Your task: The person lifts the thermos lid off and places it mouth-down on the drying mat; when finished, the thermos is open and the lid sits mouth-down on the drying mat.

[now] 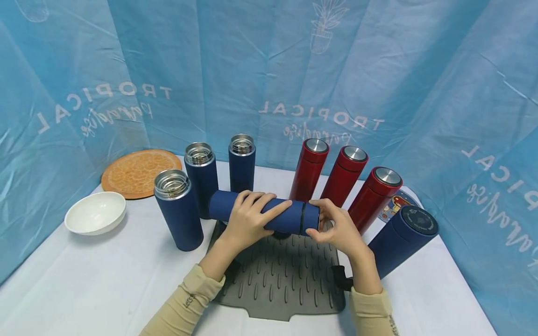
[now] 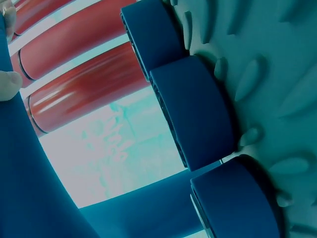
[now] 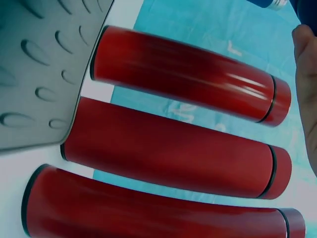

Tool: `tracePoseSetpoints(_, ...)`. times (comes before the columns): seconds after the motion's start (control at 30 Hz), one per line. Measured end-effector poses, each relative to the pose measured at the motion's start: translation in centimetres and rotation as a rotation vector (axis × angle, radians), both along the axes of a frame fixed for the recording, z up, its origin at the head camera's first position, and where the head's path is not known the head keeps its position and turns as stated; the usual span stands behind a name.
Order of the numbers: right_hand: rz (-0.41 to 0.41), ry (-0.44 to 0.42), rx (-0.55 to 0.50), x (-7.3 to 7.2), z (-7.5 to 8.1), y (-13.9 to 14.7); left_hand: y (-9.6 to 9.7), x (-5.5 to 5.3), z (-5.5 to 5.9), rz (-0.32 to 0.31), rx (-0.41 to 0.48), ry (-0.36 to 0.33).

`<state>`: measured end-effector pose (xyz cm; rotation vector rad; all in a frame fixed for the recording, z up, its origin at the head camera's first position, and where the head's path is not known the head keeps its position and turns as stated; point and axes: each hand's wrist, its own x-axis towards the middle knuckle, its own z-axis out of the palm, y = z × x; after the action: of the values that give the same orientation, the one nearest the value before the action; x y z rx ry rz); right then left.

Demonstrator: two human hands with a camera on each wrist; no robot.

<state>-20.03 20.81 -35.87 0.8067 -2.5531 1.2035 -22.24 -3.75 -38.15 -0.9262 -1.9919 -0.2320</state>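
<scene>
A blue thermos (image 1: 290, 220) lies sideways in the air above a grey ridged mat (image 1: 281, 289). My left hand (image 1: 245, 221) grips its body, fingers over the top. At the other end, my right hand (image 1: 338, 228) pinches the lid (image 1: 309, 218) between thumb and fingers. The lid sits on the thermos, with a dark seam line between them. Three blue lids, one of them this lid (image 2: 198, 111), stand on the mat in the left wrist view, mostly hidden in the head view. Three lidless blue thermoses, among them the front one (image 1: 178, 214), stand upright at left.
Three red thermoses (image 1: 308, 170) with silver-topped lids stand at the back right. Another lidded blue thermos (image 1: 399, 242) is beside my right forearm. A white bowl (image 1: 95, 213) and a round orange-brown mat (image 1: 138, 172) lie at left. A blue curtain (image 1: 260, 70) encloses the white table.
</scene>
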Motion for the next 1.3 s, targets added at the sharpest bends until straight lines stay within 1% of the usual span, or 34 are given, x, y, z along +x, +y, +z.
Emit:
tracePoseSetpoints(0.3,0.029,0.062,0.049,-0.1,-0.1,0.4,0.0,0.1,0.1,-0.004,-0.013,-0.027)
tracePoseSetpoints(0.47,0.056,0.128,0.065,-0.1,-0.1,0.5,0.0,0.1,0.1,-0.002,-0.016,-0.053)
tracePoseSetpoints(0.57,0.078,0.166,0.077,0.0,0.0,0.5,-0.1,0.2,0.3,0.001,-0.018,-0.057)
tracePoseSetpoints(0.67,0.091,0.169,0.078,0.0,0.2,0.5,-0.2,0.2,0.5,0.006,-0.02,-0.053)
tracePoseSetpoints(0.73,0.086,0.144,0.076,0.1,0.4,0.4,-0.3,0.2,0.6,0.015,-0.027,-0.049)
tracePoseSetpoints(0.8,0.07,0.096,0.062,0.2,0.5,0.3,-0.4,0.2,0.7,0.027,-0.035,-0.045)
tracePoseSetpoints(0.87,0.052,0.031,0.043,0.3,0.6,0.0,-0.5,0.3,0.8,0.041,-0.038,-0.041)
tracePoseSetpoints(0.93,0.042,-0.053,0.016,0.3,0.6,-0.2,-0.6,0.3,0.9,0.052,-0.04,-0.034)
tracePoseSetpoints(1.0,0.04,-0.133,-0.007,0.2,0.6,-0.5,-0.7,0.2,0.9,0.056,-0.043,-0.027)
tracePoseSetpoints(1.07,0.019,-0.188,-0.003,0.1,0.5,-0.7,-0.6,0.2,1.0,0.052,-0.046,-0.016)
tracePoseSetpoints(1.13,-0.015,-0.227,0.003,0.1,0.4,-1.0,-0.5,0.2,1.0,0.047,-0.048,-0.008)
tracePoseSetpoints(1.23,-0.096,-0.267,0.024,0.2,0.5,-1.2,-0.4,0.1,0.9,0.045,-0.046,-0.004)
tracePoseSetpoints(1.3,-0.141,-0.295,0.017,0.3,0.6,-1.4,-0.5,0.1,0.8,0.046,-0.046,-0.007)
